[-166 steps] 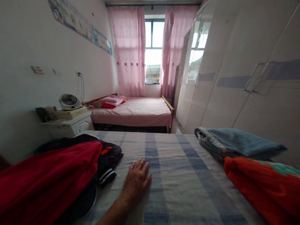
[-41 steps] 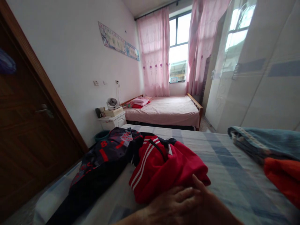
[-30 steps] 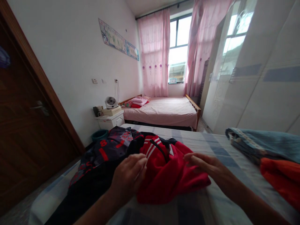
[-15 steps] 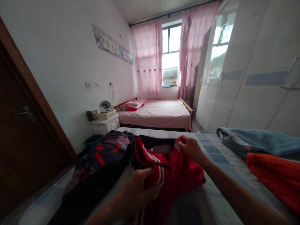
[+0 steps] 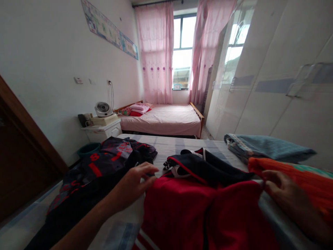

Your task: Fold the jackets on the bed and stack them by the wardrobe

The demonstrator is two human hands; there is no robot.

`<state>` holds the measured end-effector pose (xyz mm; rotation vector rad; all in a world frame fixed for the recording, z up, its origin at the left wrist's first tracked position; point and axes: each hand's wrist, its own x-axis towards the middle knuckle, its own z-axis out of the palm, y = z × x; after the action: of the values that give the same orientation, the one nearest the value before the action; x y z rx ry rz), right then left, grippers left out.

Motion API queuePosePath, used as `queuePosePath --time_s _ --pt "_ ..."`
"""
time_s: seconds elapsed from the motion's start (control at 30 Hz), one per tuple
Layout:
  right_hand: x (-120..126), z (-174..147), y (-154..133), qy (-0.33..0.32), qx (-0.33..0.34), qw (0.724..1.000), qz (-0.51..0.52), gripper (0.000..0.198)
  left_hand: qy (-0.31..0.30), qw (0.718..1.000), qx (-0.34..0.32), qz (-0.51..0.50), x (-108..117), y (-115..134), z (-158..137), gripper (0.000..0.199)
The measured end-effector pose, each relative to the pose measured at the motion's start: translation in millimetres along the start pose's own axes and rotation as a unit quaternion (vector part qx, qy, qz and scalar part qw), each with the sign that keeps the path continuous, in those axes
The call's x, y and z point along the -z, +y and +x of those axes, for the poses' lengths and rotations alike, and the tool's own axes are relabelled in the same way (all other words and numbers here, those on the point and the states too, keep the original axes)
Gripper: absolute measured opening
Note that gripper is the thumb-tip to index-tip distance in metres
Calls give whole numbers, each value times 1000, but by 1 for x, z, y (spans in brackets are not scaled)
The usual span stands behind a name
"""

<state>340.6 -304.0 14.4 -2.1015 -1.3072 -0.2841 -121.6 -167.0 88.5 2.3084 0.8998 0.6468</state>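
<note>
A red jacket (image 5: 179, 201) lies spread before me on the striped bed sheet, with white stripes at its lower left and a dark line down its middle. Its navy upper part (image 5: 208, 166), edged in red, is folded loosely at the far end. At the jacket's left shoulder, my left hand (image 5: 136, 182) pinches the edge between thumb and fingers. My right hand (image 5: 283, 191) is closed at the opposite shoulder, its fingertips on the fabric. Left of my left hand rests a dark garment with red markings (image 5: 104, 158).
Folded blue jeans (image 5: 265, 146) and an orange garment (image 5: 291, 177) lie at the right. Beyond this bed stand a pink-covered bed (image 5: 166, 119), a white bedside cabinet (image 5: 104, 130) with a fan (image 5: 102, 109), and a teal bin (image 5: 88, 149). White wardrobes (image 5: 260, 111) line the right side.
The bunched red jacket has been spread out flatter, and its navy part now shows. My hands have moved apart, left hand leftward and right hand rightward. The view has shifted slightly.
</note>
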Motion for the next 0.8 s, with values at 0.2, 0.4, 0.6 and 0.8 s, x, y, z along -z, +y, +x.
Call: queuePosePath --time_s 0.2,0.4,0.6,0.8 --pt "-18 -12 -65 -41 208 977 -17 37 1 979 1 202 -35 -61 54 38" --pt "-49 -1 -130 -98 201 974 -44 51 -42 976 16 212 -70 -57 68 37" --pt "-61 31 -147 -195 65 970 126 26 -33 973 74 217 -87 -47 95 31" --pt "4 71 -111 17 -49 963 266 44 -42 980 82 178 -83 -46 92 46"
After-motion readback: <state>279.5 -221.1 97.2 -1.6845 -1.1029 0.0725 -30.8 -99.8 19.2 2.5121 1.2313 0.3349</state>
